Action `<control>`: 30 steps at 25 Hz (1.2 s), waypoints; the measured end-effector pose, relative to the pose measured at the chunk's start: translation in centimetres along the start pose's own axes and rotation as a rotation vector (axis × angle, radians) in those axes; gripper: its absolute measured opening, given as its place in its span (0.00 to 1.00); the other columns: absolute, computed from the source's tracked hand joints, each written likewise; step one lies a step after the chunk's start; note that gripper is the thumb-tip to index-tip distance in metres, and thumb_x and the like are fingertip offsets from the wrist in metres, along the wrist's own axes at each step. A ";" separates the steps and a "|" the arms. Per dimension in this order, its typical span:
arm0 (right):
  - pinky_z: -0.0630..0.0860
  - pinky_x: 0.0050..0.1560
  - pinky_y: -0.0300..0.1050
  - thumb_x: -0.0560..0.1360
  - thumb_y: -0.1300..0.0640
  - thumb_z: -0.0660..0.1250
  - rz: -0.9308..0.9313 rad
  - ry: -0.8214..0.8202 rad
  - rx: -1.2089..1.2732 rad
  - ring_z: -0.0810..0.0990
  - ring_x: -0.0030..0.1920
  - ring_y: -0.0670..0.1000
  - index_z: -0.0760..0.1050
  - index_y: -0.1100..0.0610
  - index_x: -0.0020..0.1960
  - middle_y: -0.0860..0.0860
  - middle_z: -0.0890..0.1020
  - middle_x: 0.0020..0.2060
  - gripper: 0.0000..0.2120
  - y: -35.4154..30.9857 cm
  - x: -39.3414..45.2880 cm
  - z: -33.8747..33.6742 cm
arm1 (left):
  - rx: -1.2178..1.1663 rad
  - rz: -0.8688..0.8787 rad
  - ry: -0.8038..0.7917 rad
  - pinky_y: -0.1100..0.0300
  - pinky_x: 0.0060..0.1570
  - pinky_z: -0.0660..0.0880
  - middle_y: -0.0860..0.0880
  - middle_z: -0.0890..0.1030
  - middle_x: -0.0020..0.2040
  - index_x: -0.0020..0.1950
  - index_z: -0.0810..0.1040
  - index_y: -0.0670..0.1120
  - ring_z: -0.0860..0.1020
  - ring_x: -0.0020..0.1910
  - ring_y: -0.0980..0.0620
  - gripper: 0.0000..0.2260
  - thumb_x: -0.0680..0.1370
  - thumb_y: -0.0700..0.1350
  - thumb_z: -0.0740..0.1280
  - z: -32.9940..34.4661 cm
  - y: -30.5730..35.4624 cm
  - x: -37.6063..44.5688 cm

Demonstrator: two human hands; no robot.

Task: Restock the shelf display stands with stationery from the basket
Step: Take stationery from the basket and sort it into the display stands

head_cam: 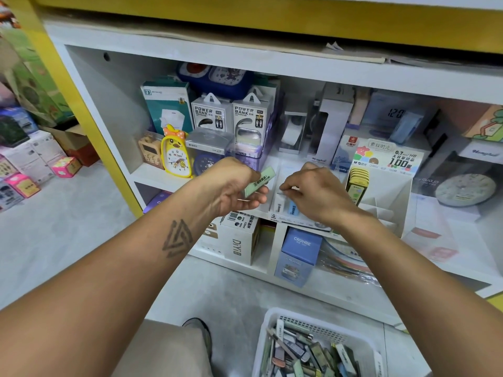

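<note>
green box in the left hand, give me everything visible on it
The pale green rectangular stationery box is small, slim and oblong, apparently card or plastic, with dark print along its long face, too small to read. The left hand grips its lower end, fingers curled beneath and thumb on top. It is tilted, its free end pointing up and right toward the white shelf display stand, held in the air above it.

A small stationery or gift shop, probably. White shelves (272, 61) hold boxed power banks (211, 112), novelty clocks (175, 155) and pencil-lead display stands (381, 183).
</note>
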State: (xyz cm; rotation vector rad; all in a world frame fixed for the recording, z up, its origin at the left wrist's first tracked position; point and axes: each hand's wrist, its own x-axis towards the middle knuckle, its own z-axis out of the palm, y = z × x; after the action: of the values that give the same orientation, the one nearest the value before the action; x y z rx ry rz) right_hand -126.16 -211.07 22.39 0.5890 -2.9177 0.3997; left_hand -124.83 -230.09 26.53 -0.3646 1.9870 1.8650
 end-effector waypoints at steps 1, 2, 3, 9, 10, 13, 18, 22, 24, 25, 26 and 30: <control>0.70 0.59 0.48 0.81 0.56 0.63 -0.016 -0.017 -0.006 0.73 0.56 0.51 0.81 0.49 0.60 0.46 0.82 0.54 0.12 -0.1 0.0 -0.1 | 0.006 0.005 -0.005 0.61 0.29 0.77 0.41 0.83 0.40 0.57 0.77 0.35 0.80 0.31 0.48 0.09 0.83 0.38 0.59 0.1 0.0 0.0; 0.71 0.60 0.47 0.81 0.57 0.63 -0.010 0.003 0.043 0.73 0.57 0.49 0.81 0.49 0.62 0.44 0.82 0.55 0.13 -0.3 -0.1 -0.4 | 0.018 0.009 -0.015 0.61 0.30 0.77 0.41 0.83 0.40 0.56 0.77 0.36 0.80 0.32 0.48 0.09 0.83 0.38 0.60 0.3 0.1 0.0; 0.72 0.58 0.45 0.81 0.58 0.63 0.040 0.052 0.188 0.75 0.56 0.47 0.81 0.50 0.61 0.44 0.82 0.54 0.13 -0.5 -0.2 -0.7 | 0.027 0.009 -0.027 0.61 0.31 0.77 0.42 0.83 0.40 0.56 0.78 0.36 0.80 0.33 0.48 0.09 0.83 0.38 0.59 0.5 0.1 0.0; 0.80 0.39 0.43 0.75 0.63 0.73 0.292 0.111 0.965 0.83 0.35 0.48 0.83 0.58 0.50 0.54 0.85 0.38 0.05 -0.2 -1.6 -3.2 | -0.044 -0.022 -0.132 0.62 0.31 0.77 0.39 0.82 0.43 0.54 0.77 0.35 0.80 0.36 0.48 0.07 0.81 0.38 0.64 2.6 0.7 -0.4; 0.78 0.39 0.43 0.74 0.64 0.74 0.318 0.128 0.943 0.82 0.34 0.48 0.83 0.59 0.48 0.55 0.85 0.37 0.04 0.2 -2.1 -3.7 | -0.093 -0.003 -0.113 0.62 0.31 0.78 0.38 0.82 0.43 0.54 0.77 0.34 0.81 0.35 0.47 0.06 0.80 0.36 0.66 3.0 0.8 -0.2; 0.76 0.41 0.42 0.72 0.62 0.76 0.293 0.108 0.806 0.79 0.36 0.47 0.83 0.57 0.45 0.51 0.84 0.37 0.04 1.4 -3.5 -4.6 | -0.084 0.161 -0.017 0.60 0.33 0.81 0.35 0.82 0.40 0.48 0.76 0.34 0.83 0.31 0.45 0.03 0.76 0.29 0.67 3.9 1.2 0.2; 0.76 0.41 0.41 0.72 0.60 0.76 0.136 0.057 0.584 0.77 0.36 0.45 0.75 0.47 0.52 0.49 0.81 0.39 0.15 1.7 -4.2 -4.8 | 0.235 0.376 -0.107 0.52 0.45 0.83 0.39 0.82 0.37 0.50 0.77 0.35 0.83 0.36 0.43 0.09 0.72 0.30 0.72 6.0 0.9 -0.1; 0.82 0.44 0.51 0.78 0.60 0.68 0.212 0.092 0.453 0.82 0.38 0.49 0.72 0.44 0.49 0.49 0.82 0.36 0.11 3.0 -4.4 -3.7 | 0.920 0.564 0.045 0.56 0.60 0.76 0.45 0.82 0.59 0.65 0.76 0.43 0.80 0.58 0.48 0.19 0.74 0.36 0.68 5.9 0.3 0.8; 0.83 0.44 0.55 0.79 0.60 0.66 0.209 0.073 0.442 0.84 0.40 0.51 0.71 0.45 0.47 0.49 0.82 0.37 0.10 3.0 -4.5 -2.9 | 1.206 0.560 0.015 0.63 0.59 0.70 0.48 0.75 0.69 0.72 0.72 0.48 0.74 0.66 0.48 0.24 0.76 0.37 0.64 5.5 -0.5 0.8; 0.83 0.44 0.57 0.79 0.60 0.66 0.205 0.061 0.438 0.84 0.41 0.52 0.70 0.45 0.46 0.49 0.82 0.38 0.10 2.9 -4.4 -2.5 | 1.271 0.529 -0.029 0.64 0.55 0.68 0.48 0.73 0.71 0.74 0.69 0.50 0.72 0.67 0.47 0.26 0.76 0.37 0.62 5.3 -1.0 0.9; 0.83 0.42 0.58 0.79 0.60 0.66 0.199 0.047 0.426 0.84 0.41 0.52 0.70 0.45 0.45 0.49 0.82 0.38 0.11 2.8 -4.4 -2.2 | 1.314 0.508 -0.068 0.64 0.52 0.67 0.48 0.72 0.72 0.75 0.67 0.51 0.72 0.68 0.47 0.28 0.76 0.36 0.61 5.2 -1.4 1.0; 0.83 0.43 0.56 0.78 0.61 0.64 0.165 0.031 0.323 0.83 0.41 0.52 0.68 0.46 0.45 0.50 0.81 0.39 0.11 2.5 -4.3 -1.7 | 1.390 0.527 -0.109 0.59 0.57 0.71 0.47 0.72 0.72 0.76 0.66 0.50 0.71 0.68 0.46 0.30 0.75 0.35 0.59 4.9 -1.7 1.0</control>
State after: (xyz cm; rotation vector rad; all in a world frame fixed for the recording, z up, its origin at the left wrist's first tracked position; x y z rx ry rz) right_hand -123.07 -206.77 22.58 0.3735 -2.9005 0.9039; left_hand -124.44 -225.32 24.43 0.6814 2.8452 0.2773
